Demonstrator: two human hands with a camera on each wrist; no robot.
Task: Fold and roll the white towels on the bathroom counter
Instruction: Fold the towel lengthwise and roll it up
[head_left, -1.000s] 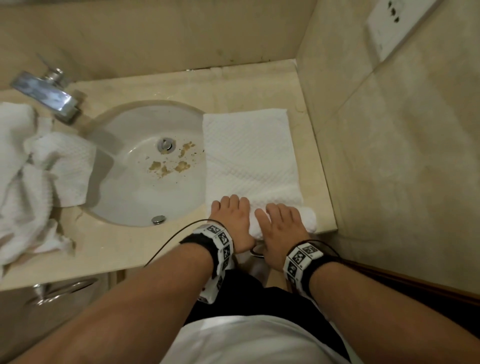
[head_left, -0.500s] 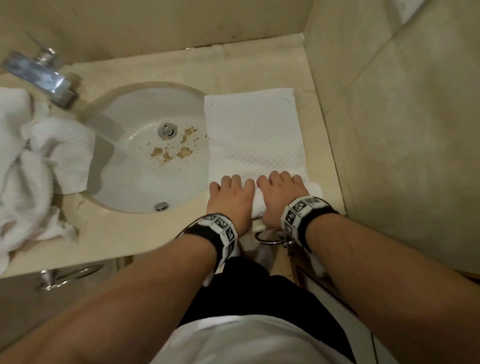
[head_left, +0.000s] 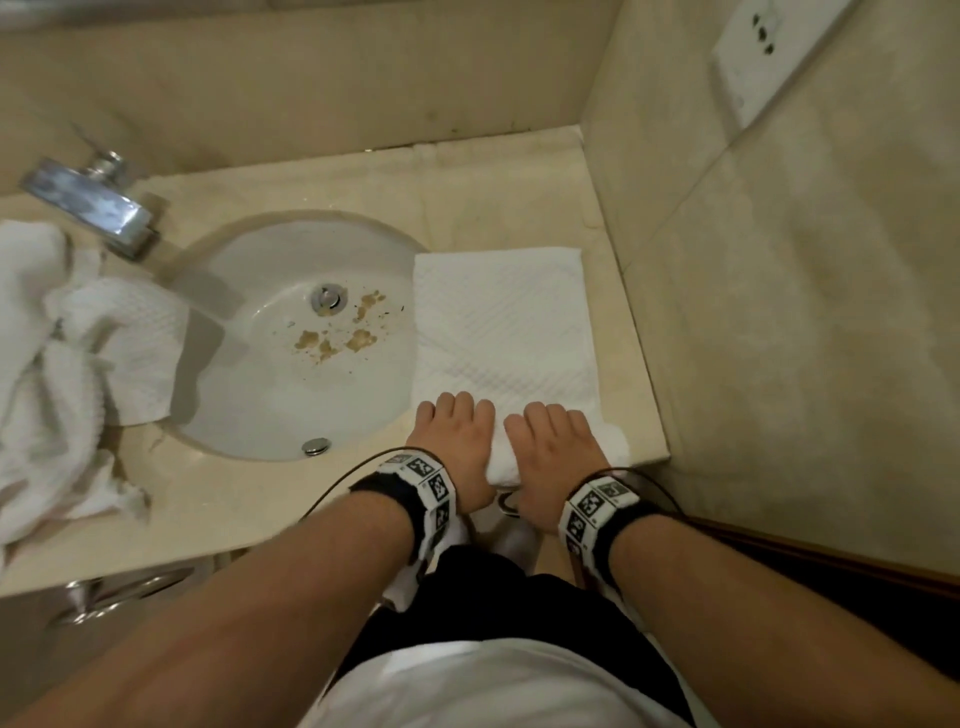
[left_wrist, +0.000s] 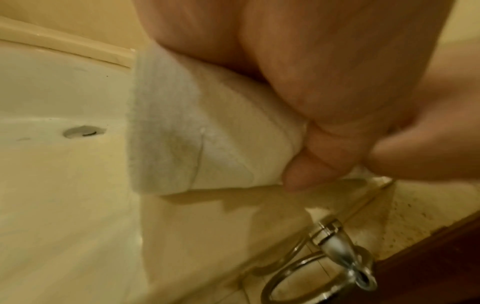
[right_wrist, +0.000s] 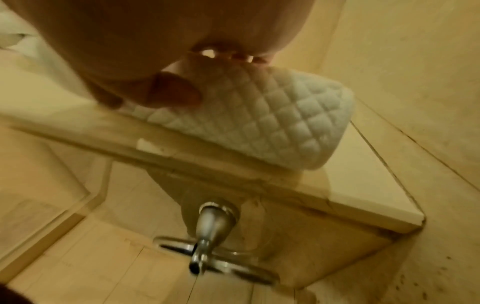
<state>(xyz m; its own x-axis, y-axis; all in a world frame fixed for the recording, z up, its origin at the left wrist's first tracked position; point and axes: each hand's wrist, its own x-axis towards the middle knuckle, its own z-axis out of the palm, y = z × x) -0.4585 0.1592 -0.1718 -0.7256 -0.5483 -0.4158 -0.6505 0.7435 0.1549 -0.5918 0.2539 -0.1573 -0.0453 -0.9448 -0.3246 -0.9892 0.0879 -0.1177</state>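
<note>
A folded white waffle towel (head_left: 501, 322) lies flat on the counter (head_left: 524, 182) to the right of the sink. Its near end is wound into a thick roll (head_left: 613, 441) at the counter's front edge. Side by side on that roll, my left hand (head_left: 457, 434) and right hand (head_left: 553, 444) both curl their fingers over its top. In the left wrist view the roll's end (left_wrist: 166, 133) shows, with my thumb (left_wrist: 298, 176) tucked against its near side. The right wrist view shows the quilted roll (right_wrist: 272, 123) with my thumb (right_wrist: 176, 92) pressed on it.
A heap of crumpled white towels (head_left: 57, 374) lies left of the sink (head_left: 249, 405), which has brown stains near its drain. The chrome tap (head_left: 98, 202) stands at the back left. A tiled wall (head_left: 779, 312) closes the right side. A chrome towel ring (right_wrist: 213, 261) hangs below the counter edge.
Both hands have stayed on the roll and turned it slightly away from me. The flat part of the towel looks a little shorter. The head view has shifted.
</note>
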